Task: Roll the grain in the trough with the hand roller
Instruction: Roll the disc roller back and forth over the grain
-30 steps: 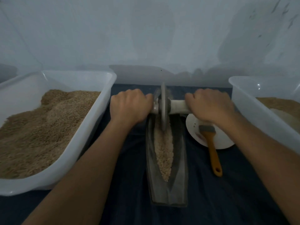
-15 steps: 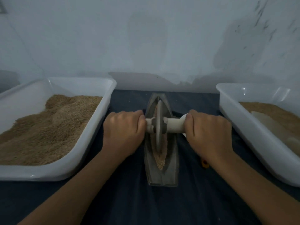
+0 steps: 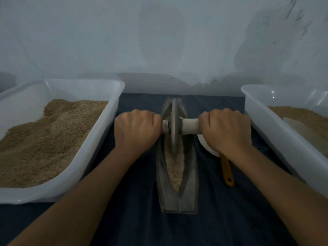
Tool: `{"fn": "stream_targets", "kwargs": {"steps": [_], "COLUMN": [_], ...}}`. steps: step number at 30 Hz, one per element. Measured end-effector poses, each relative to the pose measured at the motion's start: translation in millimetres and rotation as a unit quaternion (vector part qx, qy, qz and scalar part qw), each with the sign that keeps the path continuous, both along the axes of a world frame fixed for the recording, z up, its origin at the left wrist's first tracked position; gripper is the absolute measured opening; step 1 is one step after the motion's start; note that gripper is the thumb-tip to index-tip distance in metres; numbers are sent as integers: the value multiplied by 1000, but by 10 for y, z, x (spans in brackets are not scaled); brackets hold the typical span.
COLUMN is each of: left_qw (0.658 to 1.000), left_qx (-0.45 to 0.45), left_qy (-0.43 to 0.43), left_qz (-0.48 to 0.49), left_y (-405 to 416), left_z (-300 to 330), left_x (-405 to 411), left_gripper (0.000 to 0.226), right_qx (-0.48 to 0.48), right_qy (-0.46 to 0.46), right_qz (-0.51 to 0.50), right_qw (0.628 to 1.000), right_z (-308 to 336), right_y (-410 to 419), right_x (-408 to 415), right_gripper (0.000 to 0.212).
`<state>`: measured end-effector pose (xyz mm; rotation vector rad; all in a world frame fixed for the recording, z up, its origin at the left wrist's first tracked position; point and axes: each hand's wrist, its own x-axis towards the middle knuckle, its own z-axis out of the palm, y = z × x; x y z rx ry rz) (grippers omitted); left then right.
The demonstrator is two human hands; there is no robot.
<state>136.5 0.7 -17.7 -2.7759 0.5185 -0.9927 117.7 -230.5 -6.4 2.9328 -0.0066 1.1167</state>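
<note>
Head view: left hand [image 3: 136, 131] and right hand [image 3: 226, 129] each clamp a handle of the hand roller [image 3: 174, 126], whose disc stands in the grain [image 3: 174, 165] within the trough [image 3: 178, 203]. Rigid, probably heavy; hold both handles evenly.

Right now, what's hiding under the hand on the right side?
Under the right hand you can see part of a white plate and the brush with its orange handle sticking out. The brush's bristles and the rest of the plate are covered by the hand and wrist.
</note>
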Motion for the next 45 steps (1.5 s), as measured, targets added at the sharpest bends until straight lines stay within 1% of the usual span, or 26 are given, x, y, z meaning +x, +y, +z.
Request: {"fn": "stream_targets", "kwargs": {"steps": [2, 4, 6, 7, 8, 9, 11, 12, 14, 16, 17, 20, 23, 25, 27, 28, 30, 31, 32, 34, 35, 37, 39, 41, 45], "left_qw": [999, 999, 997, 996, 995, 997, 999, 999, 998, 989, 983, 979, 980, 979, 981, 986, 998, 999, 1000, 1000, 999, 995, 993, 993, 999], "left_qx": [30, 17, -8, -31, -43, -32, 29, 29, -23, -123, -155, -177, -182, -186, -176, -152, -42, -7, 7, 21, 18, -12, -21, -32, 1], "left_qy": [19, 50, 67, 72, 80, 66, 22, 4, 13, 10, 0, -21, -21, -13, -3, 0, -10, -9, -13, 19, 47, 90, 111, 102, 33], "left_qz": [-5, 0, 45, 49, 51, 27, -8, -19, -55, -87, -96, -99, -81, -83, -78, -69, -48, -36, -23, -6, 5, 30, 42, 43, -3], "left_y": [4, -32, -68, -66, -68, -73, -24, 19, 68, 99, 97, 106, 114, 86, 64, 54, 32, 22, 18, -12, -35, -97, -164, -168, -1], "left_z": [50, 53, 89, 105, 117, 96, 45, 27, 29, 14, 0, -48, -69, -69, -52, -39, -38, -13, 13, 40, 59, 154, 247, 254, 7], "left_x": [148, 275, 369, 360, 301, 191, -48, -112, -218, -342, -435, -632, -640, -544, -378, -281, -84, 2, 85, 252, 351, 519, 589, 507, 68], "left_gripper": [22, 19, 27, 31, 30, 24, 17, 19, 25, 32, 32, 31, 30, 31, 34, 34, 30, 28, 26, 24, 24, 36, 49, 48, 29], "right_qx": [-10, -25, -13, -17, -33, -46, -45, -38, -22, -11, -4, -1, -10, -12, -15, -11, 12, 16, 8, -11, -6, 3, 6, 9, 2], "right_qy": [42, 91, 114, 114, 105, 86, 43, 32, 3, -38, -64, -122, -134, -121, -96, -78, -39, -15, 13, 81, 114, 184, 221, 202, 54], "right_qz": [0, 10, 8, 1, -1, 0, -1, -2, 16, 42, 53, 86, 89, 72, 47, 35, 8, -2, -6, -1, 1, -7, -11, -17, -20], "right_qw": [999, 995, 993, 993, 994, 995, 998, 999, 1000, 998, 997, 989, 987, 990, 994, 996, 999, 1000, 1000, 997, 993, 983, 975, 979, 998], "right_z": [53, 110, 158, 163, 153, 119, 26, -19, -99, -133, -144, -182, -190, -175, -165, -152, -104, -67, -25, 84, 125, 154, 139, 116, 62], "right_y": [-21, -35, -33, -23, -10, 2, 13, 9, -6, -14, -6, 8, 1, 9, 15, 14, 9, 6, -6, -43, -75, -140, -176, -153, 7], "right_x": [210, 364, 419, 393, 341, 259, 39, -77, -272, -439, -520, -655, -651, -572, -450, -370, -165, -46, 89, 369, 490, 644, 667, 580, 181], "right_gripper": [52, 53, 51, 51, 53, 55, 55, 54, 49, 43, 38, 30, 33, 34, 40, 45, 52, 54, 54, 55, 56, 53, 49, 48, 54]}}
